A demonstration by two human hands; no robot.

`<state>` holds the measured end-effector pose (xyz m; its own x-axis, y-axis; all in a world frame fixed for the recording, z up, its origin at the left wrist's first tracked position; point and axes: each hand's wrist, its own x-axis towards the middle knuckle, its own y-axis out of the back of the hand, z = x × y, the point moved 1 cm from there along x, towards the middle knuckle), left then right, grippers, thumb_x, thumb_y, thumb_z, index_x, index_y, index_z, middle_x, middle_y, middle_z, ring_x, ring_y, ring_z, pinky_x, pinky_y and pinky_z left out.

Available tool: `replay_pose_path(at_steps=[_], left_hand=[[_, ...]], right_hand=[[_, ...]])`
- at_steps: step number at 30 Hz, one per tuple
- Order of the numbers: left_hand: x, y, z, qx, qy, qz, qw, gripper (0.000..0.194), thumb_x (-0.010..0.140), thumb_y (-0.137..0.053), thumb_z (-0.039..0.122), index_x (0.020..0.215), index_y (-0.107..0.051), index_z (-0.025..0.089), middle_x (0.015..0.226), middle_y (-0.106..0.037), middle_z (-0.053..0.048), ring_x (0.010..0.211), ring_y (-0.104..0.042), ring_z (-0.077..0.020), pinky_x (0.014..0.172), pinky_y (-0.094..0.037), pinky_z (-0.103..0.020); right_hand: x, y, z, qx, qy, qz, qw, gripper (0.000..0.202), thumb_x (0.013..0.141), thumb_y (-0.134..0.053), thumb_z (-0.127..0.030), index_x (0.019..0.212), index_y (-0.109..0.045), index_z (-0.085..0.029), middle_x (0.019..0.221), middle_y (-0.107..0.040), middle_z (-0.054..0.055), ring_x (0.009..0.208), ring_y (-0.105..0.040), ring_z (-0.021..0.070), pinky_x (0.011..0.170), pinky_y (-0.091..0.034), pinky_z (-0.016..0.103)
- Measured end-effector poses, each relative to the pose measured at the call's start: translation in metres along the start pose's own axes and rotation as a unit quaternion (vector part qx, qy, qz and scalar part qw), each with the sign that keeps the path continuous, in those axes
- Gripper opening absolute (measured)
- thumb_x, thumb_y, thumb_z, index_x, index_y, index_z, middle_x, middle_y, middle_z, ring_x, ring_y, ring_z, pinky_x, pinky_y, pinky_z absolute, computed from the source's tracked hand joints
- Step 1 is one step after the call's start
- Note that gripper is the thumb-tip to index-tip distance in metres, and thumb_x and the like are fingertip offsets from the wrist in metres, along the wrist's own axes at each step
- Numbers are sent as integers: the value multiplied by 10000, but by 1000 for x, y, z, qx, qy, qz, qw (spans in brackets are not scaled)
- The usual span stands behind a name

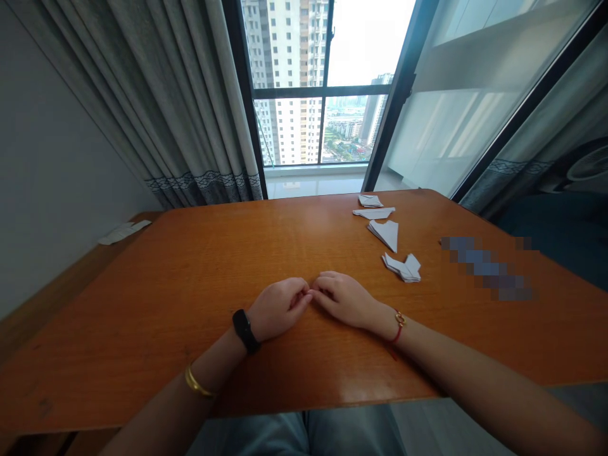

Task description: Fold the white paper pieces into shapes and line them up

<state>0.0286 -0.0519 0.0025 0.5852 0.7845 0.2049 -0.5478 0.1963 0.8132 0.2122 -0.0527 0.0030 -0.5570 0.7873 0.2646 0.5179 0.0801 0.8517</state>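
My left hand (281, 306) rests on the wooden table (213, 253) with its fingers curled in and nothing showing in them. My right hand (346, 299) lies beside it, also loosely closed, and the fingertips of both meet near the middle. A folded white paper figure (403, 268) with a forked end is nearest to my right hand, lying apart from it. Behind it a row runs toward the far edge: a pointed folded paper (386, 234), a flat boat-like folded paper (374, 213) and a small squarish folded paper (370, 201).
A blurred, pixelated item (487, 266) lies on the right of the table. At the far left edge is a flat pale sheet (124, 232). Grey curtains (190, 114) and a window (327, 92) stand beyond the table. A dark round fan-like object (586, 161) is at the far right.
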Motion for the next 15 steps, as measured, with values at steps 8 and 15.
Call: replay_pose_path(at_steps=[8,15], left_hand=[[-2,1,4,7,-7,-8,1000,133,882,-458,235,782,-531,184,684,-526,11,624,-472,-128,585,-344,-248],[-2,0,2,16,4,-20,1000,173,894,-459,280,757,-508,187,679,-531,13,612,-472,-124,574,-338,-246]], right_hand=[[-1,-2,1,-11,12,-5,1000,214,920,-496,-268,808,-650,-171,789,-654,54,733,-577,166,682,-409,277],[-1,-3,2,-30,10,-25,999,225,930,-483,-252,855,-676,-164,832,-681,56,768,-607,159,701,-407,262]])
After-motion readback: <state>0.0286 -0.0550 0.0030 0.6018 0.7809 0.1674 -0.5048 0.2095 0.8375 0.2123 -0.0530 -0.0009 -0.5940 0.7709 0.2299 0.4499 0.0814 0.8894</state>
